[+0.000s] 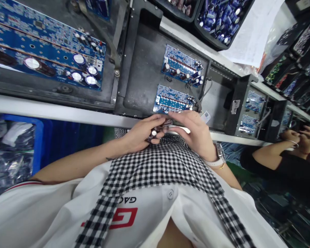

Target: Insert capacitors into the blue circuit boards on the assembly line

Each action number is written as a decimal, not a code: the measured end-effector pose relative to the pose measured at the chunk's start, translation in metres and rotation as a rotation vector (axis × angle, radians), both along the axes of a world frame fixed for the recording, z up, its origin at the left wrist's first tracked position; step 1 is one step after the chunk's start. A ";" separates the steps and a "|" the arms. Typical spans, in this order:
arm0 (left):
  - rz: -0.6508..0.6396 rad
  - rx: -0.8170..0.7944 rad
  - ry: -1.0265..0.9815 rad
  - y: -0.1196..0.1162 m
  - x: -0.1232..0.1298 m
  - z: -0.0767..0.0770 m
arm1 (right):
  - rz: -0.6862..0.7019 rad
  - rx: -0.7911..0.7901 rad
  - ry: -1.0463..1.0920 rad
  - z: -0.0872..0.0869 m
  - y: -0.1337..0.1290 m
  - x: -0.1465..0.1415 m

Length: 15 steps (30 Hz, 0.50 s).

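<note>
My left hand [144,133] is curled around several dark brown capacitors [154,132] with silvery tops, just in front of the tray's near edge. Close on its right, my right hand [193,132] has its thumb and forefinger at another brown capacitor [167,123], between the two hands. Beyond them a blue circuit board [172,98] lies in the black tray [141,74]; my right fingertips overlap its near edge in the view. Farther back in the same tray is a second blue board [181,63], with brown and dark blue capacitors standing along its near side.
A larger blue board [49,44] sits in a fixture at left. Bins of blue capacitors [219,17] and brown parts [182,6] stand at the back. More trays with boards [249,124] run right, where another person's hands [299,137] show. A blue crate [38,148] is lower left.
</note>
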<state>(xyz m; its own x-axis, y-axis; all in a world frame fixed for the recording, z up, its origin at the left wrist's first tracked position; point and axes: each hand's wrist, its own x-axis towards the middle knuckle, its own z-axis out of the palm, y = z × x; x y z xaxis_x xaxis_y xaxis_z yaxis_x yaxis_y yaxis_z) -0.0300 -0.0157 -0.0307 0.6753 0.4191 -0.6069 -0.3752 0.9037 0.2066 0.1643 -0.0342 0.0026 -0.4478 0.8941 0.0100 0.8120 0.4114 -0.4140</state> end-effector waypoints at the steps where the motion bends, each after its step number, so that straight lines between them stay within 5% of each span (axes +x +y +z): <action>1: 0.006 -0.016 -0.002 0.000 0.000 0.000 | 0.022 -0.019 -0.001 0.002 0.000 -0.004; 9: -0.007 -0.130 0.020 0.004 -0.010 0.000 | -0.090 0.008 -0.207 -0.035 0.021 -0.004; 15: -0.021 -0.019 0.013 0.003 -0.018 0.000 | -0.056 0.059 -0.270 -0.035 0.019 -0.009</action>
